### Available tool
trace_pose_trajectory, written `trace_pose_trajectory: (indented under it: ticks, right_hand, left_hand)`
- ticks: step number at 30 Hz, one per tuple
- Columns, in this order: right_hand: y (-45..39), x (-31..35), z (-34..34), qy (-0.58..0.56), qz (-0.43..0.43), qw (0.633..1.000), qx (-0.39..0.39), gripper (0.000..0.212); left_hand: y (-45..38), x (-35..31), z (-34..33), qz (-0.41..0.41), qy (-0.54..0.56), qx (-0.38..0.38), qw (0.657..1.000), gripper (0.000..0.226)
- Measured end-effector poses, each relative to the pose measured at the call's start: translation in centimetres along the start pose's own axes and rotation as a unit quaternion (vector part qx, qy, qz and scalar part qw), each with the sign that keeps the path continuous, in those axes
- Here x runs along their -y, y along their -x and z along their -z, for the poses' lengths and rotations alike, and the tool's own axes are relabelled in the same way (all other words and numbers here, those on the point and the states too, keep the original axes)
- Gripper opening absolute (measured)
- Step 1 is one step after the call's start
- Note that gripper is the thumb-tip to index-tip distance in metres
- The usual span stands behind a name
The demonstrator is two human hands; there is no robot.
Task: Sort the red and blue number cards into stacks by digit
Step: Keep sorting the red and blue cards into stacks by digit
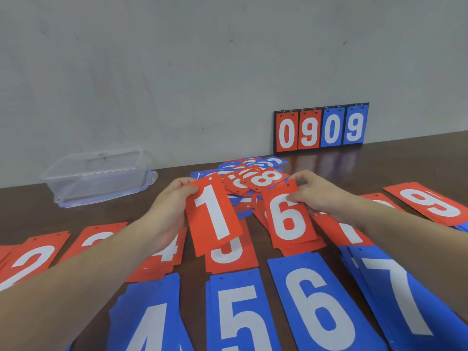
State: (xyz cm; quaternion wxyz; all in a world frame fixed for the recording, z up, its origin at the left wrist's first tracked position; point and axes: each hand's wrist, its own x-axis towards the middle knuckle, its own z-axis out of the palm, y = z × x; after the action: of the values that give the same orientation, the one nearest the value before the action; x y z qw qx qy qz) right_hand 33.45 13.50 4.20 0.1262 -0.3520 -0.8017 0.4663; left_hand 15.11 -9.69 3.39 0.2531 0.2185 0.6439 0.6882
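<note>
My left hand (169, 211) grips a red 1 card (212, 214) by its left edge, lifted above the red 5 stack (229, 257). My right hand (319, 192) pinches the top corner of a red 6 card (287, 219), which lies on the red 6 stack. Behind both hands is a loose heap of unsorted red and blue cards (253, 178) with a red 8 on top. Red stacks of 2 (27, 262), 3 (96, 236), 4 (167, 254), 7 (347, 231) and 9 (430, 201) lie in a row. Blue 4 (149, 317), 5 (240, 312), 6 (319, 305) and 7 (400, 295) stacks lie nearest me.
A clear plastic box (98, 173) stands on its lid at the back left of the dark wooden table (329, 163). A small flip scoreboard (320, 129) reading 0909 leans against the grey wall at the back right.
</note>
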Motion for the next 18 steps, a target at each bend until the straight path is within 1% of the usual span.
trace_pose_trajectory:
  ticks: [2, 3, 5, 6, 8, 10, 12, 15, 18]
  right_hand:
    - [-0.5, -0.1, -0.8, 0.02, 0.022, 1.0, 0.002, 0.046]
    - [-0.6, -0.3, -1.2, 0.06, 0.034, 0.998, 0.006, 0.048]
    - [-0.7, -0.8, -1.9, 0.177, 0.054, 0.983, -0.001, 0.055]
    - [-0.8, -1.1, -2.1, 0.222, 0.065, 0.973, -0.019, 0.058]
    - [-1.0, -1.5, -2.4, 0.26, 0.086, 0.96, -0.066, 0.068]
    - [-1.0, -1.3, -2.5, 0.258, 0.105, 0.957, -0.087, 0.074]
    - [-0.9, -0.9, -2.7, 0.241, 0.119, 0.959, -0.084, 0.07]
    - [-0.9, -0.4, -3.8, 0.212, 0.155, 0.963, -0.067, 0.056]
    - [-0.6, 1.0, -5.4, 0.175, 0.194, 0.965, -0.026, 0.04]
  left_hand:
    - [0.0, 0.1, 0.4, 0.002, -0.015, -0.003, 1.0, 0.016]
    - [0.0, 0.1, 0.5, 0.002, -0.021, -0.001, 1.0, 0.017]
    - [0.1, 0.1, 0.7, -0.002, -0.033, 0.006, 0.999, 0.017]
    - [0.1, 0.1, 0.7, -0.004, -0.035, 0.006, 0.999, 0.016]
    - [0.2, 0.1, 0.7, -0.008, -0.027, 0.0, 1.0, 0.015]
    - [0.2, 0.2, 0.7, -0.015, -0.024, -0.015, 0.999, 0.014]
    - [0.3, 0.4, 1.1, -0.015, -0.029, -0.029, 0.999, 0.016]
    - [0.7, 0.6, 2.1, -0.009, -0.026, -0.052, 0.998, 0.014]
    - [1.3, 0.6, 3.9, -0.011, -0.024, -0.09, 0.996, 0.003]
